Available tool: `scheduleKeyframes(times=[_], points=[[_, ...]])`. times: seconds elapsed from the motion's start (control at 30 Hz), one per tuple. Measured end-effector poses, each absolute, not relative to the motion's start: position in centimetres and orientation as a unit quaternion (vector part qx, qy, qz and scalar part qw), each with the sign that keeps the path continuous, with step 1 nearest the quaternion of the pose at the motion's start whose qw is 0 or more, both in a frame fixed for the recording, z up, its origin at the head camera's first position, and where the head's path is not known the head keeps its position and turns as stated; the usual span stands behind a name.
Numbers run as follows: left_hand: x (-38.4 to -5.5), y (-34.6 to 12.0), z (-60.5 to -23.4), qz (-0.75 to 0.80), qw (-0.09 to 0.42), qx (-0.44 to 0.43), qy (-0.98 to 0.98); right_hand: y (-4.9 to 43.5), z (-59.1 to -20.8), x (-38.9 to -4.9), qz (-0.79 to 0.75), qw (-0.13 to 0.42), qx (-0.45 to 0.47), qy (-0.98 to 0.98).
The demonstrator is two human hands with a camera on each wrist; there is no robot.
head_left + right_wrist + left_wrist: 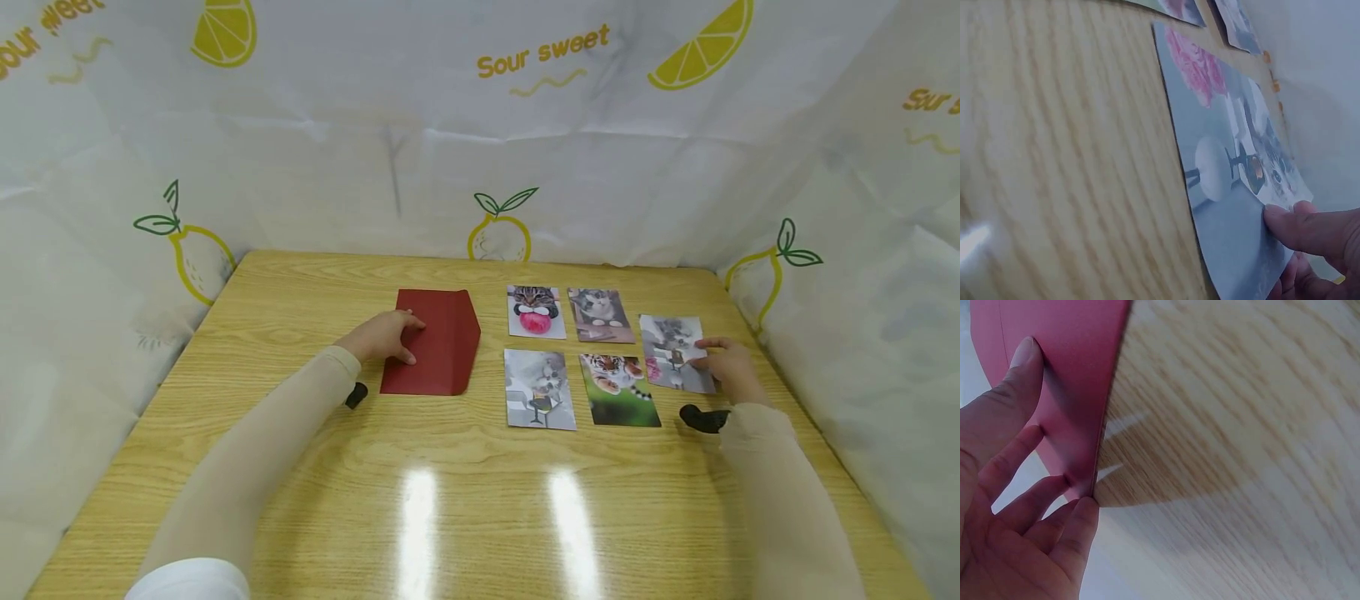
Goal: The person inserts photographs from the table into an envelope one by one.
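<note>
Pinching the edge of the photo card (670,353) at right of the red envelope (437,343), the right hand (729,372) has a narrow grip; the left hand (384,335) spreads wide, touching the envelope. The card seems light, thin, easily creased, so best held by its edges. "Sour sweet" is written on the backdrop (442,167) behind the envelope; small card print I cannot tell.

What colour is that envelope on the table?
The envelope is dark red; it shows best in the head view.
</note>
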State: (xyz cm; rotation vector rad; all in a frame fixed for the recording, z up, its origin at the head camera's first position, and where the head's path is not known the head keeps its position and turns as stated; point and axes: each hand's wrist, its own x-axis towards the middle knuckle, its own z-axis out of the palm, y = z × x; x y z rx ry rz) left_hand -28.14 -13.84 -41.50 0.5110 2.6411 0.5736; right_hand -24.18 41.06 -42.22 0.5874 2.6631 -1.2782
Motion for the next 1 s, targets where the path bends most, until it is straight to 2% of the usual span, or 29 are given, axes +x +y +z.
scheduleKeyframes(times=[0.37,0.53,0.83,1.0], points=[[-28.1,-13.8,-41.4,0.201,0.19,0.188,0.943,41.8,-39.6,-23.5,-0.495,-0.022,0.212,0.842],[-28.3,-13.8,-41.5,0.203,0.189,0.188,0.942,41.1,-37.8,-23.4,-0.575,-0.049,0.231,0.783],[-28.3,-13.9,-41.6,0.204,0.19,0.187,0.942,36.8,-35.4,-23.0,-0.75,-0.091,0.175,0.631],[-28.4,-13.9,-41.7,0.202,0.188,0.189,0.943,33.4,-34.7,-23.0,-0.79,-0.106,0.132,0.59]])
